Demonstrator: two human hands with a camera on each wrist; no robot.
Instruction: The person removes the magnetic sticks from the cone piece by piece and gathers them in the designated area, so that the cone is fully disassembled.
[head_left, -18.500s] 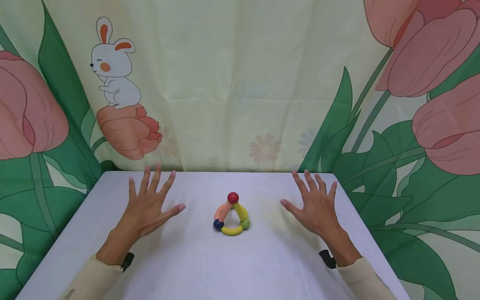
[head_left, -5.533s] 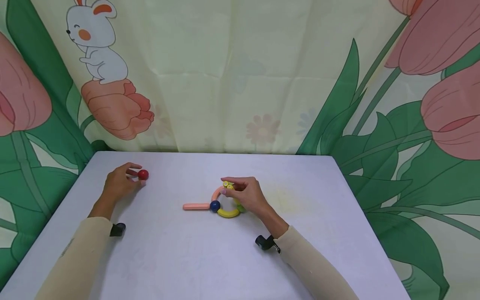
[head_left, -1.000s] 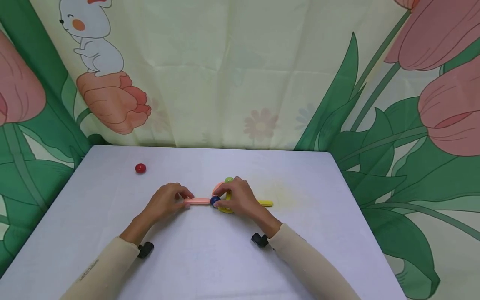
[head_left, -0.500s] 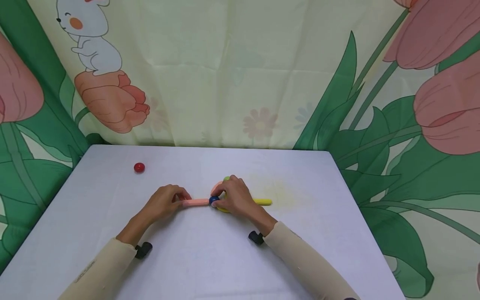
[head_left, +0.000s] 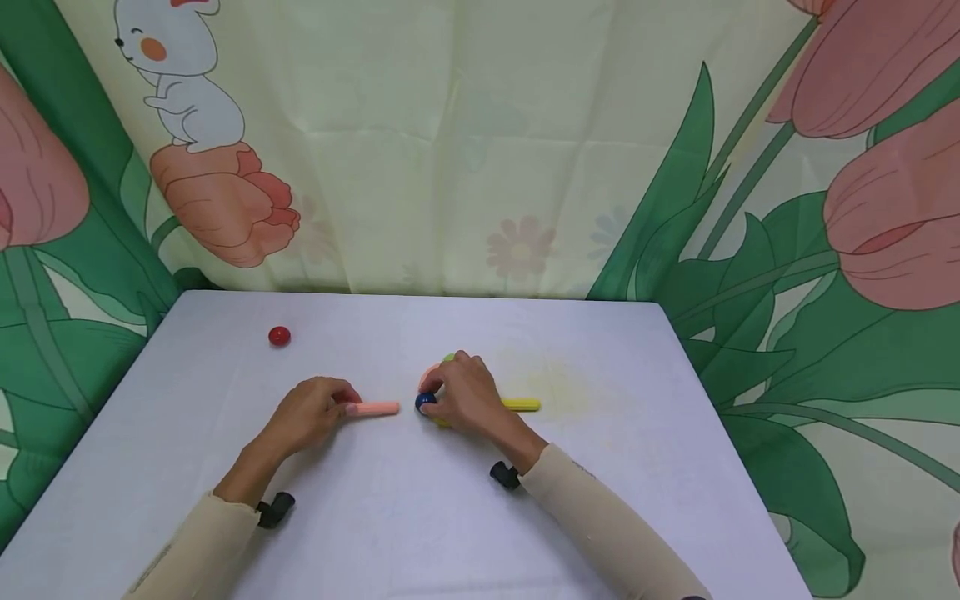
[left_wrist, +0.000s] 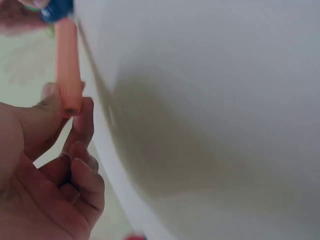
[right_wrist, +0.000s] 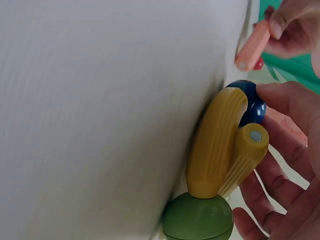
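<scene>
My left hand (head_left: 315, 414) pinches one end of a straight salmon-pink magnetic stick (head_left: 375, 409) between thumb and fingertips; the stick's other end points right. In the right wrist view, a gap shows between that stick and the blue ball (right_wrist: 252, 102). My right hand (head_left: 467, 396) holds the blue ball between thumb and fingers. A curved yellow stick (right_wrist: 217, 142) runs from the blue ball to a green ball (right_wrist: 197, 217). A straight yellow stick (head_left: 522, 404) has a bare magnet tip. Part of a curved pink stick (head_left: 427, 377) shows behind my right fingers.
A red ball (head_left: 279, 336) sits alone at the back left of the white table (head_left: 390, 533). A curtain (head_left: 405, 200) printed with tulips and a rabbit hangs behind the table's far edge.
The straight salmon-pink stick has come off the blue ball and moved left with my left hand. My right hand stays on the blue ball with little movement.
</scene>
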